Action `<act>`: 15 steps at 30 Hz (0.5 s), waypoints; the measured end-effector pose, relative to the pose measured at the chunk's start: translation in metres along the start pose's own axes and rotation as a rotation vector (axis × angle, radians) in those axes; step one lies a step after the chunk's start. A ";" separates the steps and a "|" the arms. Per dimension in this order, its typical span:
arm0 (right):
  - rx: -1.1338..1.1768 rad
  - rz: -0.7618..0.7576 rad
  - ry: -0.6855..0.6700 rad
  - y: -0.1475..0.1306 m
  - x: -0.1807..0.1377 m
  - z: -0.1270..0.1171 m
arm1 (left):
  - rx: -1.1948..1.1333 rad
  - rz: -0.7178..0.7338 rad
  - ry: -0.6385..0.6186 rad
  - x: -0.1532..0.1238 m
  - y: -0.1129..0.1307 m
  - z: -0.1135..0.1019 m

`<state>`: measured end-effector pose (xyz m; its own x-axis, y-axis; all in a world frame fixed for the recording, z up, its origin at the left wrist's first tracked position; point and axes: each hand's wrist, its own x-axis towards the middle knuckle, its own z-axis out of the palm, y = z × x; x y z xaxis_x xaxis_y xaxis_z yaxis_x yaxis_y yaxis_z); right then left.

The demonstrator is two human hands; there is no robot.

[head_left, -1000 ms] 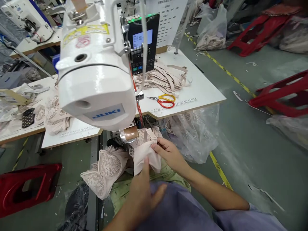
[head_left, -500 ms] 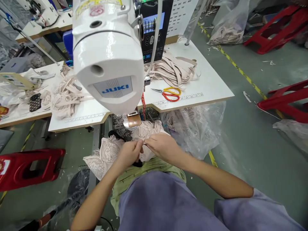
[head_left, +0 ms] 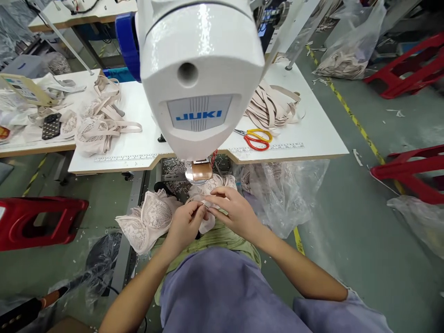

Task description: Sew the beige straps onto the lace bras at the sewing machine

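Note:
A pale beige lace bra (head_left: 157, 213) lies across my lap, below the needle area of the white JUKI sewing machine (head_left: 201, 69). One lace cup spreads to the left, and the other part lies under and behind my hands. My left hand (head_left: 185, 222) is closed, thumb and fingers pinching the bra's edge. Close against it, my right hand (head_left: 237, 215) has its thumb and forefinger at the same edge, with the other fingers fanned out. The exact spot between the fingertips is partly hidden.
Scissors (head_left: 255, 138) with red and yellow handles lie on the white table (head_left: 319, 134) beside a heap of beige straps (head_left: 272, 108). More bras (head_left: 95, 132) are piled at the left. Clear plastic bags (head_left: 287, 194) hang below the table. Red stools (head_left: 38, 222) stand around.
My view has moved closer to the machine. The fingers of my right hand have fanned out from a tight pinch, while my left hand keeps its pinch on the bra.

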<state>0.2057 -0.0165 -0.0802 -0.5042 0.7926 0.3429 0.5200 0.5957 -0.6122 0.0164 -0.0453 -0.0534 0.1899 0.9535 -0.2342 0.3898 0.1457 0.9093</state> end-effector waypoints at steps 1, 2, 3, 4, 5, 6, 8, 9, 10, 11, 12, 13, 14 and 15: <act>-0.017 -0.015 0.003 0.000 0.001 -0.001 | 0.007 0.002 -0.002 0.000 0.000 0.001; -0.010 -0.008 0.003 0.000 0.001 -0.003 | 0.006 0.002 -0.004 0.000 -0.001 0.001; 0.021 0.022 0.000 0.000 0.001 -0.005 | -0.001 0.001 -0.007 0.000 -0.001 0.001; 0.074 0.069 -0.004 0.000 0.002 -0.006 | -0.010 0.000 -0.009 0.000 -0.001 0.002; 0.136 0.119 -0.005 0.000 0.002 -0.006 | -0.020 -0.001 -0.009 0.000 0.000 0.002; 0.194 0.160 0.000 0.000 0.002 -0.006 | -0.030 -0.004 -0.006 0.000 0.000 0.002; 0.255 0.188 0.041 -0.001 0.002 -0.001 | -0.055 -0.019 0.001 0.000 0.000 0.004; 0.257 0.179 0.074 -0.002 0.000 0.003 | -0.074 -0.027 0.008 0.000 0.000 0.005; 0.243 0.167 0.112 -0.004 -0.002 0.008 | -0.099 -0.033 0.014 0.001 -0.001 0.006; 0.217 0.152 0.148 -0.005 -0.004 0.013 | -0.127 -0.040 0.021 0.003 -0.002 0.007; 0.186 0.135 0.175 -0.005 -0.007 0.018 | -0.151 -0.053 0.030 0.005 -0.005 0.007; 0.157 0.112 0.179 -0.004 -0.009 0.022 | -0.170 -0.074 0.038 0.008 -0.008 0.008; 0.137 0.078 0.153 0.000 -0.010 0.024 | -0.186 -0.105 0.038 0.010 -0.012 0.007; 0.125 0.044 0.105 0.007 -0.009 0.024 | -0.202 -0.143 0.027 0.013 -0.016 0.006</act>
<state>0.1973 -0.0230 -0.1047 -0.4046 0.8309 0.3821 0.4468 0.5441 -0.7101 0.0180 -0.0367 -0.0727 0.1204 0.9256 -0.3589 0.2222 0.3272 0.9185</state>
